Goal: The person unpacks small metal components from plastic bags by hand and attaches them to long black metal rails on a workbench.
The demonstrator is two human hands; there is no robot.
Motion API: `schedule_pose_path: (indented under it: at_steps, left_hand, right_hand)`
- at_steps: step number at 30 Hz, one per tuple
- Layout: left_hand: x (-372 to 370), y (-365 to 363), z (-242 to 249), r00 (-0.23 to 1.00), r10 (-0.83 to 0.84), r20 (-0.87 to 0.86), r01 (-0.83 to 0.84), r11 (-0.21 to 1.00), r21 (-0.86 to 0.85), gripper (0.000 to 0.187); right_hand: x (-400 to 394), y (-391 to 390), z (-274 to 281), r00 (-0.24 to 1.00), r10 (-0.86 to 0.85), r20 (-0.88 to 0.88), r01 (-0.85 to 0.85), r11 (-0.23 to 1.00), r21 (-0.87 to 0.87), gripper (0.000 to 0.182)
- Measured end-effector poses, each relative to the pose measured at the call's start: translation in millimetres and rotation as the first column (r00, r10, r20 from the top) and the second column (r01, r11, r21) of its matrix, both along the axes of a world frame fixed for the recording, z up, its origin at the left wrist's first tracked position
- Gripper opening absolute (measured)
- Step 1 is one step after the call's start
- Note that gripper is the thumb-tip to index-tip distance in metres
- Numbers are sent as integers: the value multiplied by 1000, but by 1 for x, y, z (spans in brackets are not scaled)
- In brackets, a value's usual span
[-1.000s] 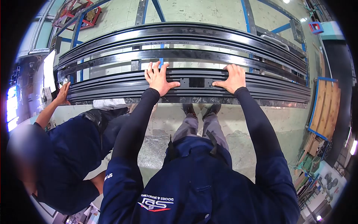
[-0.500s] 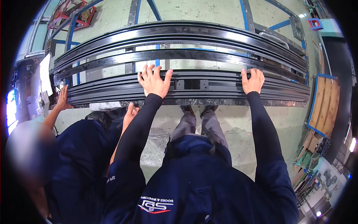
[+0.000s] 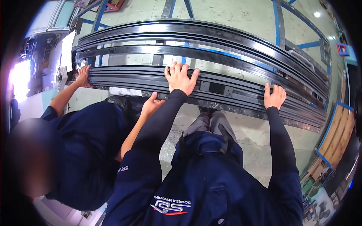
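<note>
A long black grooved metal frame profile lies crosswise in front of me, with a dark rectangular cutout near its middle. My left hand grips it left of the cutout, its spread fingers hooked over the far edge. To the right of the cutout, my right hand also curls its fingers over that edge, thumb apart. The undersides of my fingertips are hidden. At my left, another person's hand is at the profile's left end. That person's other hand touches its near edge.
More black profiles lie parallel beyond the near one, on a blue and grey metal rack. The co-worker leans in close on my left. A wooden slatted panel with blue edges stands at the right.
The view has turned, so the profiles now slope down to the right. My hands keep their places on the profile. The co-worker's nearer hand shows more fully at its edge.
</note>
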State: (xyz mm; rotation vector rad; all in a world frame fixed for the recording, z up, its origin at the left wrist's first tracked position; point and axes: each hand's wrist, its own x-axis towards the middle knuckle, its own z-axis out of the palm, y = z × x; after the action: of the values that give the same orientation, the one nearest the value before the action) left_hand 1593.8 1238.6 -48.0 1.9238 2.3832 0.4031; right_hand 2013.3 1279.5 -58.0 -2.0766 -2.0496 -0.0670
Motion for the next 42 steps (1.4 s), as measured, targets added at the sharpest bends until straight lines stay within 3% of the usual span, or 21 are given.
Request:
schedule_pose_path:
  at_steps: [12, 16, 19, 21, 24, 27, 29, 30, 35, 42]
  left_hand:
    - [6, 1, 8, 999, 23, 22, -23, 999, -25, 49]
    - [2, -3, -5, 999, -3, 53, -1, 997, 78, 55]
    - [16, -14, 4, 970, -107, 220, 41, 957, 287, 50]
    - [51, -35, 25, 928, -305, 215, 229, 920, 317, 53]
    - [106, -73, 43, 868, -414, 273, 368, 907, 205, 82]
    - [127, -80, 43, 896, -351, 274, 307, 932, 191, 86]
    - [123, -72, 41, 900, -355, 254, 401, 902, -162, 87]
    - [123, -72, 42, 908, -361, 213, 401, 895, -193, 90]
    - [105, -71, 46, 855, -489, 171, 516, 835, -192, 88]
    - [40, -90, 40, 934, -345, 90, 356, 905, -232, 81]
  right_hand:
    - [-4, 0, 5, 999, -38, -4, 38, 999, -36, 49]
    - [-1, -2, 2, 1000, -26, -3, 26, 1000, -6, 50]
    - [0, -2, -2, 999, -24, 23, 23, 999, 39, 52]
    - [-2, -2, 5, 1000, -20, 12, 20, 1000, -3, 52]
    - [-1, -2, 6, 1000, -21, -9, 21, 1000, -1, 53]
    - [-1, -1, 4, 1000, -17, -11, 18, 1000, 24, 53]
    - [-2, -2, 5, 1000, -17, -16, 18, 1000, 21, 54]
    - [-2, -2, 5, 1000, -20, -18, 20, 1000, 11, 54]
    - [-4, -3, 10, 999, -37, -35, 37, 999, 2, 53]
    - [-3, -3, 11, 998, -39, -49, 40, 999, 15, 47]
